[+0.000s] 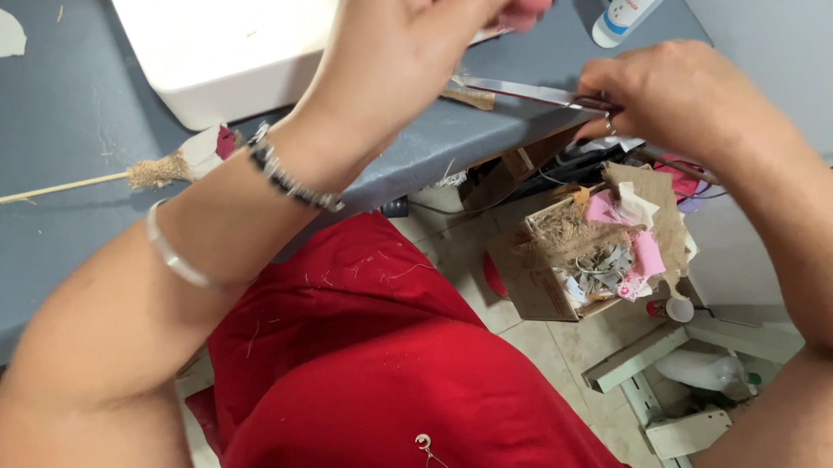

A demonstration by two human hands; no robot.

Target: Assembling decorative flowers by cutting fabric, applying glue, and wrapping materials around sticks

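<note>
My right hand grips the handles of a pair of scissors, whose blades point left above the edge of the grey table. My left hand is raised over the table edge and pinches a small pink piece at the top of the view, just above the scissor blades. A beaded bracelet and a silver bangle sit on my left wrist. A small burlap scrap lies on the table under the blades.
A white sewing machine base stands on the table. A thin stick with a burlap tuft lies at the left. A cardboard box of fabric scraps sits on the floor. Red cloth covers my lap. A white bottle stands top right.
</note>
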